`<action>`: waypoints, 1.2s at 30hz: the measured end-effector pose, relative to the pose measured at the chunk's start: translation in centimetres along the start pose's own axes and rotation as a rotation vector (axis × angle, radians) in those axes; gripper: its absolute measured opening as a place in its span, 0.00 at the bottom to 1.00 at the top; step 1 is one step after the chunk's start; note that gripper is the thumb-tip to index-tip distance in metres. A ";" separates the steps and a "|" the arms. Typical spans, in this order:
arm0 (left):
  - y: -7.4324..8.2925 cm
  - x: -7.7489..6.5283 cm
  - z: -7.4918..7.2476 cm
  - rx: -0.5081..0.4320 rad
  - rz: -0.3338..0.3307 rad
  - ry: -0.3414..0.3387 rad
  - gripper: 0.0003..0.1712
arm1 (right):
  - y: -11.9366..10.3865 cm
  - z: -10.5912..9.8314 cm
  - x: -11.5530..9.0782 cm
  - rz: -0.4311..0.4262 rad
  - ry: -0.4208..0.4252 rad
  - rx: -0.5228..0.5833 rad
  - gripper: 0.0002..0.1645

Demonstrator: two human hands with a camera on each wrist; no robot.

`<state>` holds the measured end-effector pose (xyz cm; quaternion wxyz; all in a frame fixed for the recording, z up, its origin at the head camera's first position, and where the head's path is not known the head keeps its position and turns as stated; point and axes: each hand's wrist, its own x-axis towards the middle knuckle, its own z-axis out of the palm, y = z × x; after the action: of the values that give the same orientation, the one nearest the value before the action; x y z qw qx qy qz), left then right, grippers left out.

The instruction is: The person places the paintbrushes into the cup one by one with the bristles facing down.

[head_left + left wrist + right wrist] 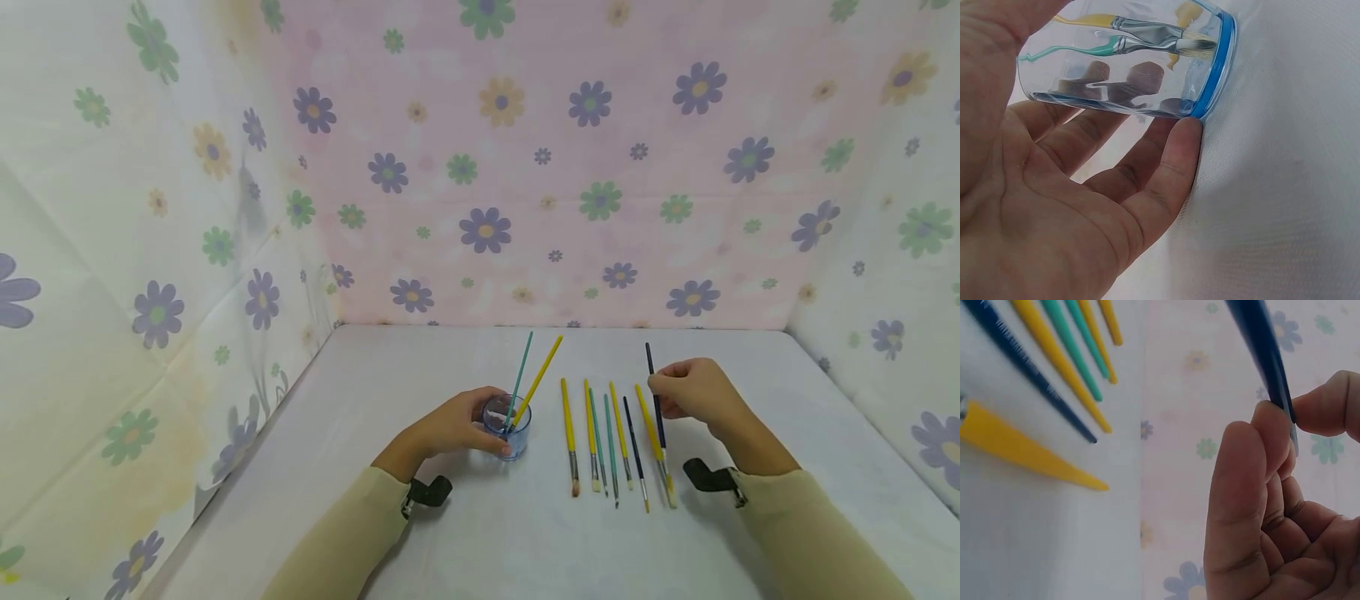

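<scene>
My left hand (457, 423) grips a clear cup (517, 451) with a blue band (1217, 69) round its base. Inside the cup lean a yellow paintbrush (542, 375) and a teal paintbrush (522, 367), bristles down. Between thumb and fingertips, my right hand (697, 392) pinches a dark blue paintbrush (649, 360) by its handle, bristle end pointing down. It overlaps the rightmost yellow paintbrush (643, 408) of the row in the head view. In the right wrist view the dark blue handle (1263, 350) rises above the fingertips, while the row's brushes lie off to the left.
Several paintbrushes in yellow, teal and dark blue, such as a thick yellow paintbrush (567, 417), lie side by side on the white table (390, 358) between the hands. Flower-printed cloth (525, 167) hangs behind and at both sides.
</scene>
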<state>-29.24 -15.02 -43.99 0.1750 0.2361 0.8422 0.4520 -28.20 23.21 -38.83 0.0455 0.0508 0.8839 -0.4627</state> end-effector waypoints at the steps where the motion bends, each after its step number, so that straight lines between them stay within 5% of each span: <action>1: 0.0 0.0 0.0 0.000 0.002 -0.001 0.47 | -0.2 0.0 0.0 -0.005 0.000 0.004 0.26; 17: 0.2 -0.1 0.0 0.003 0.004 -0.009 0.51 | -4.5 0.5 -1.0 -0.187 0.045 0.111 0.18; 36: -0.1 0.2 0.2 -0.021 0.031 -0.021 0.49 | -6.3 2.7 -2.7 -0.406 0.163 0.292 0.12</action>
<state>-29.36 -14.86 -44.19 0.1795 0.2518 0.8317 0.4611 -26.25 17.27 -34.92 -0.1275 -0.0847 0.8004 -0.5795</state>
